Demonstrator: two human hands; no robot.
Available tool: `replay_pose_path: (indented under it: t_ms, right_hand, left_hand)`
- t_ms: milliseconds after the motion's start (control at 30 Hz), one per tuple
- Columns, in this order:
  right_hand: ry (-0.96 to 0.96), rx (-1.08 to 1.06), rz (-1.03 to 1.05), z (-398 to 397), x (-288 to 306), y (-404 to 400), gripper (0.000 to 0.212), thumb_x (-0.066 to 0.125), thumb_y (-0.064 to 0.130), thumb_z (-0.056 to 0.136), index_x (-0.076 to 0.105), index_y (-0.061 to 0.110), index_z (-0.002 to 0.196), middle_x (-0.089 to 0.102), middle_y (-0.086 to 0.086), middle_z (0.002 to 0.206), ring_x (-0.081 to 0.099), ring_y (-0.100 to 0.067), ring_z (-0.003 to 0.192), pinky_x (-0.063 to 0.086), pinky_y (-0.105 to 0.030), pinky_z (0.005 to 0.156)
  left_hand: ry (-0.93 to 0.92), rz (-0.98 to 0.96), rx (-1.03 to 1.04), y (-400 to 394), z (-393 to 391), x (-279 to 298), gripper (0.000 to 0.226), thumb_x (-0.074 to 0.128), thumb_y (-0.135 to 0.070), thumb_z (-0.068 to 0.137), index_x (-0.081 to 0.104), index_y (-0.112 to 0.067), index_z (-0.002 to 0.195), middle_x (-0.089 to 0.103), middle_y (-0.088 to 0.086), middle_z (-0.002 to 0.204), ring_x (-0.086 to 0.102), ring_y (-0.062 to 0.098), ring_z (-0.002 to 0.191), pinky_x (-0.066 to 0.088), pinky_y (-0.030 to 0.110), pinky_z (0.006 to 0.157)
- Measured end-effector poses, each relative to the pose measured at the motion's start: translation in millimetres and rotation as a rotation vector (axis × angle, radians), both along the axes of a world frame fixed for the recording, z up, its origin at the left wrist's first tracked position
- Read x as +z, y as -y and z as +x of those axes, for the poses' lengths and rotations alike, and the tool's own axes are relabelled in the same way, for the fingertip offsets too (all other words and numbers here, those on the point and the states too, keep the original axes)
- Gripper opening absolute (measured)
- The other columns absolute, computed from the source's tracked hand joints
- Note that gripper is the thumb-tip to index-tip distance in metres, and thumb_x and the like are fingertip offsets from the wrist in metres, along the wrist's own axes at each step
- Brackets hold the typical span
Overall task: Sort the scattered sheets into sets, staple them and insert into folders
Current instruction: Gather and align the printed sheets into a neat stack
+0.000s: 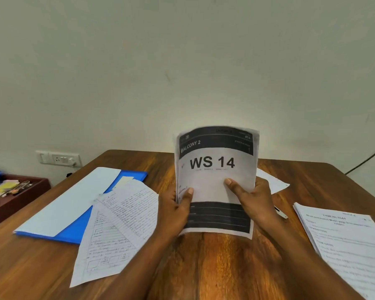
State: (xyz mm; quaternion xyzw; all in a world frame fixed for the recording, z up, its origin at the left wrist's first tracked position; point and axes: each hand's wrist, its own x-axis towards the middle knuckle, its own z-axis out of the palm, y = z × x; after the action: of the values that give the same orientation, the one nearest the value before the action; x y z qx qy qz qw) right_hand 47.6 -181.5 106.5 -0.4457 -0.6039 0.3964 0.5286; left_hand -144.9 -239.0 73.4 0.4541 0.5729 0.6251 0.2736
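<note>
Your left hand [175, 210] and right hand [252, 200] are both bare, with no gloves, rings, watch or bracelet showing. Your forearms are uncovered all the way down to the bottom edge of the view, so no sleeve or cuff appears. Your thumbnails, cut short and unpainted, are the only fine detail on show.

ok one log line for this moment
hands: left hand and right hand grip WS 14 sheet upright | handwritten sheets overlap blue folder | stapling: not begun
</note>
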Motion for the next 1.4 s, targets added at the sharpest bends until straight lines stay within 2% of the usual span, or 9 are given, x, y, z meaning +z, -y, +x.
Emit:
replay_pose_path:
  t_ms: [133, 233, 300, 433, 567, 700, 833, 967, 1400]
  right_hand:
    - [0.073, 0.038, -0.062, -5.0, -14.3, -2.1, 0.038, 0.075, 0.042, 0.09, 0.053, 0.027, 0.119, 0.061, 0.012, 0.099, 0.063, -0.015, 0.095, 0.053, -0.019, 0.069]
    - [0.063, 0.04, -0.088, 0.4, -12.8, -5.0, 0.032, 0.077, 0.041, 0.089, 0.059, 0.026, 0.112, 0.066, 0.009, 0.103, 0.068, -0.015, 0.093, 0.055, -0.018, 0.069]
    - [0.063, 0.106, -0.07, 7.0, -9.4, -3.5, 0.019, 0.078, 0.035, 0.089, 0.067, 0.029, 0.103, 0.073, 0.013, 0.099, 0.073, -0.014, 0.089, 0.057, -0.017, 0.063]
    - [0.045, 0.192, -0.105, 21.7, -5.9, 4.5, 0.022, 0.077, 0.032, 0.085, 0.076, 0.023, 0.105, 0.08, 0.01, 0.092, 0.078, -0.016, 0.087, 0.064, -0.028, 0.063]
    - [-0.103, 0.24, -0.162, 27.9, -8.2, 17.8, 0.027, 0.07, 0.03, 0.088, 0.075, 0.018, 0.112, 0.082, -0.007, 0.098, 0.079, -0.031, 0.086, 0.064, -0.03, 0.06]
    - [-0.056, 0.237, -0.103, 21.5, -18.1, 30.6, 0.028, 0.078, 0.01, 0.087, 0.075, 0.013, 0.115, 0.082, -0.003, 0.096, 0.08, -0.028, 0.082, 0.065, -0.033, 0.06]
    - [0.01, 0.164, -0.034, 10.4, -24.1, 37.8, 0.036, 0.088, 0.022, 0.077, 0.076, 0.02, 0.112, 0.081, 0.005, 0.093, 0.08, -0.021, 0.079, 0.065, -0.036, 0.063]
    - [0.03, 0.147, 0.015, 4.0, -21.8, 41.5, 0.042, 0.088, 0.033, 0.068, 0.077, 0.025, 0.108, 0.081, 0.01, 0.093, 0.08, -0.017, 0.08, 0.065, -0.035, 0.065]
    - [0.111, 0.0, 0.111, -0.1, -23.6, 41.0, 0.047, 0.091, 0.047, 0.063, 0.071, 0.033, 0.104, 0.076, 0.02, 0.083, 0.075, -0.009, 0.073, 0.062, -0.023, 0.061]
  left_hand:
    - [-0.104, -0.119, -0.057, -5.5, -2.5, -1.1, 0.016, 0.059, -0.041, 0.102, 0.047, -0.038, 0.092, 0.063, -0.011, 0.096, 0.067, 0.007, 0.087, 0.048, 0.007, 0.055]
    - [-0.16, -0.144, -0.024, -12.0, -8.4, -3.6, 0.018, 0.059, -0.039, 0.103, 0.049, -0.033, 0.088, 0.06, -0.013, 0.09, 0.068, 0.011, 0.089, 0.047, 0.009, 0.064]
    - [-0.113, -0.136, 0.027, -16.4, -16.9, -7.5, 0.013, 0.06, -0.039, 0.102, 0.052, -0.029, 0.105, 0.06, -0.009, 0.101, 0.065, 0.018, 0.1, 0.052, 0.022, 0.079]
    - [0.059, -0.147, 0.101, -20.2, -38.8, -12.2, 0.045, 0.065, -0.039, 0.101, 0.051, -0.02, 0.139, 0.063, 0.002, 0.126, 0.063, 0.025, 0.11, 0.056, 0.047, 0.099]
    - [0.153, -0.16, 0.111, -19.6, -52.6, -19.3, 0.036, 0.066, -0.036, 0.101, 0.049, -0.024, 0.131, 0.063, 0.005, 0.122, 0.065, 0.03, 0.105, 0.058, 0.049, 0.095]
    - [0.205, -0.185, 0.092, -18.8, -54.6, -27.7, 0.033, 0.067, -0.033, 0.1, 0.049, -0.023, 0.126, 0.064, 0.008, 0.119, 0.066, 0.033, 0.105, 0.059, 0.049, 0.092]
    - [0.236, -0.18, 0.057, -17.7, -52.9, -34.3, 0.037, 0.069, -0.031, 0.099, 0.051, -0.022, 0.129, 0.066, 0.004, 0.112, 0.066, 0.029, 0.102, 0.06, 0.038, 0.078]
    - [0.262, -0.196, 0.036, -16.9, -48.8, -37.4, 0.043, 0.072, -0.034, 0.096, 0.054, -0.019, 0.133, 0.068, 0.007, 0.118, 0.068, 0.029, 0.105, 0.061, 0.05, 0.092]
    - [0.315, -0.171, -0.003, -18.1, -47.1, -44.1, 0.045, 0.074, -0.029, 0.095, 0.055, -0.015, 0.134, 0.07, 0.009, 0.119, 0.069, 0.026, 0.107, 0.06, 0.049, 0.093]
